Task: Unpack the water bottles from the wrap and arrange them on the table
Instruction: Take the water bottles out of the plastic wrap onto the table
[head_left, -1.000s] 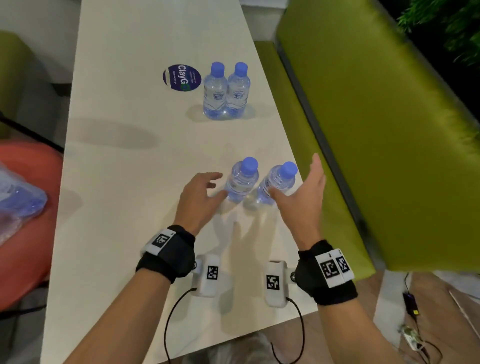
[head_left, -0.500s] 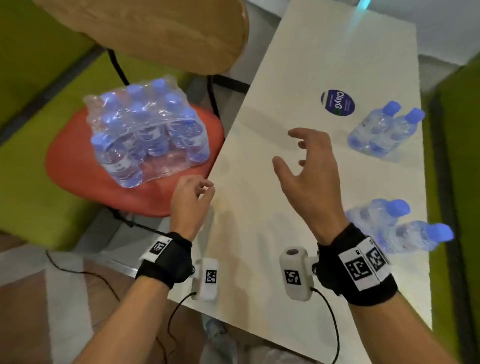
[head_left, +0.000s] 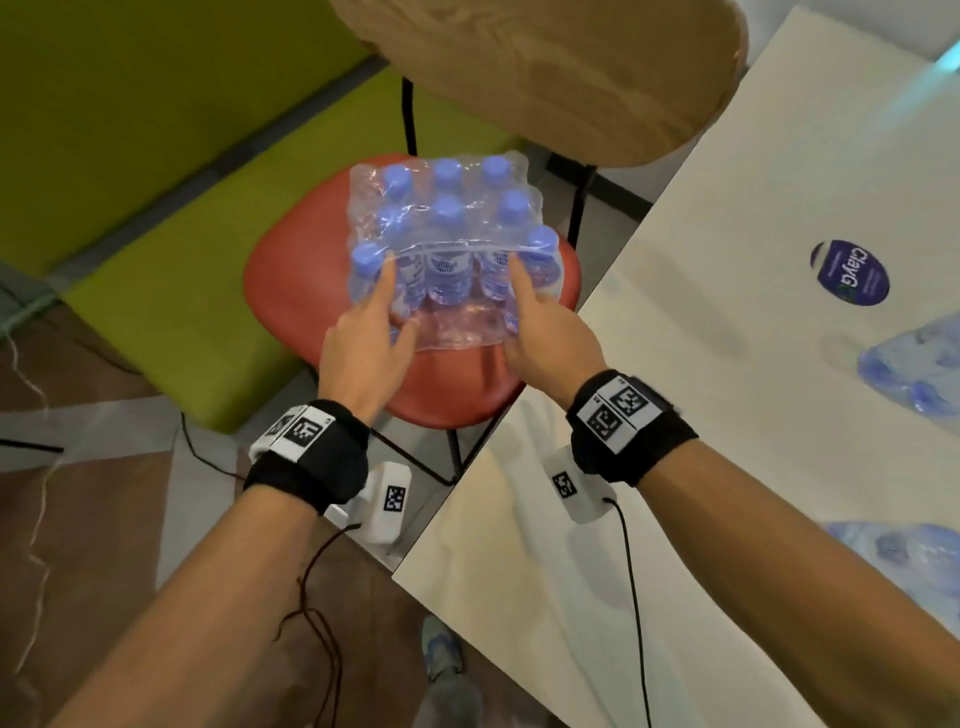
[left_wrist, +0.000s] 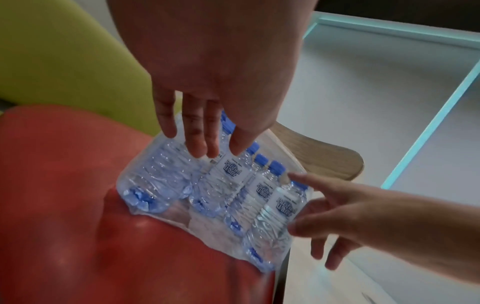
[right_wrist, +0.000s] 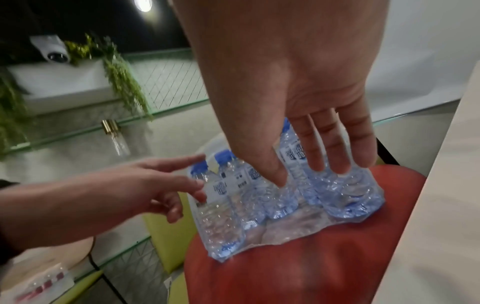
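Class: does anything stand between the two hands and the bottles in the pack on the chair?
Only the wrap. Its torn near side leaves the front bottles exposed, and the left hand and right hand already reach them with open fingers.

Dim indoor light, soft overhead glare, motion blur throughout, wide-angle bending at edges

Both forearms reach up toward twelve o'clock, black bands on the wrists. The left hand (head_left: 363, 343) sits at about eleven o'clock of centre, fingers (left_wrist: 197, 142) straight and spread, thumb out. The right hand (head_left: 545, 338) is just at its three o'clock, forefinger extended, other fingers (right_wrist: 335, 152) relaxed, gripping nothing.
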